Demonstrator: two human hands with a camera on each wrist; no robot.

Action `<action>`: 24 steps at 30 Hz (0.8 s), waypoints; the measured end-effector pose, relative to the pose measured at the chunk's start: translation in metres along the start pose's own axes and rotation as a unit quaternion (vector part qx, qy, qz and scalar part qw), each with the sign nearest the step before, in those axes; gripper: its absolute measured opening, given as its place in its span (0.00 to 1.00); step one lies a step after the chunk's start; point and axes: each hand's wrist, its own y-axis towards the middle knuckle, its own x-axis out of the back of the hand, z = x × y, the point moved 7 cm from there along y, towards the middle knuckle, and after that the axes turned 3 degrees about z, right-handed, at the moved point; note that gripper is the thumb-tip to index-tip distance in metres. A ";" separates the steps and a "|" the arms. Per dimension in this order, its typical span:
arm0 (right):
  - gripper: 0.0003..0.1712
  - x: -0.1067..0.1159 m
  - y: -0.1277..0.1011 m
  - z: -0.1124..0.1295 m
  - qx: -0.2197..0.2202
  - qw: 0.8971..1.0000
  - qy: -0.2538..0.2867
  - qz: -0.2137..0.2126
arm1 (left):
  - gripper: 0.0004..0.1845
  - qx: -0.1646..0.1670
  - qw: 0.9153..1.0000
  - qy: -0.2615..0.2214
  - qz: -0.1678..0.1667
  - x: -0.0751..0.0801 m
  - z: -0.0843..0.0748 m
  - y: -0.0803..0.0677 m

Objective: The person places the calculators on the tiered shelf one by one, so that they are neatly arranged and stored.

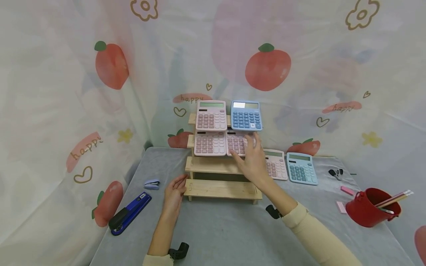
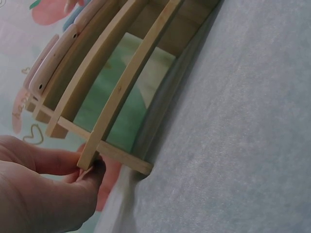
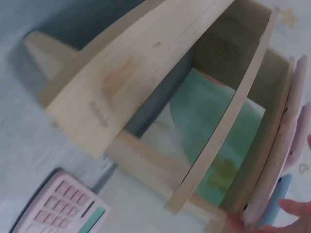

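Note:
A stepped wooden display rack [image 1: 216,188] stands on the grey cloth. At its lower left end, my left hand [image 1: 173,192] pinches a shelf end [image 2: 90,158] between thumb and fingers. My right hand [image 1: 254,164], fingers spread, reaches over the right pink calculator [image 1: 235,142] on the second shelf from the top and partly covers it. Its fingertips [image 3: 235,223] show by the calculator's end in the right wrist view. Beside that one sits another pink calculator [image 1: 209,144]. The top shelf carries a pink calculator [image 1: 211,116] and a blue calculator [image 1: 246,116].
Right of the rack lie a pink calculator [image 1: 276,166] and a light blue calculator [image 1: 302,168]. Farther right are black clips [image 1: 336,173], pink erasers [image 1: 347,190] and a red bucket [image 1: 369,208] with pencils. A blue stapler [image 1: 131,212] and a small stapler [image 1: 152,184] lie at left.

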 end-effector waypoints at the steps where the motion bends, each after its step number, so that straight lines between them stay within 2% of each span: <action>1: 0.49 0.003 -0.002 -0.002 0.003 1.000 0.003 0.001 | 0.31 0.000 1.000 0.001 0.001 0.000 0.000 0.000; 6: 0.43 0.019 -0.010 -0.017 0.012 1.000 0.005 -0.002 | 0.31 0.000 1.000 0.004 0.000 -0.001 -0.002 0.000; 10: 0.41 0.028 -0.014 -0.038 0.011 1.000 0.002 -0.006 | 0.32 0.000 1.000 0.002 0.000 0.000 -0.003 0.001; 20: 0.39 0.034 -0.030 -0.122 0.000 1.000 0.006 0.002 | 0.32 0.002 1.000 0.003 -0.004 0.001 0.000 0.001; 24: 0.39 0.034 -0.033 -0.162 -0.023 0.999 -0.028 0.027 | 0.32 0.001 1.000 0.001 -0.001 0.001 0.000 0.000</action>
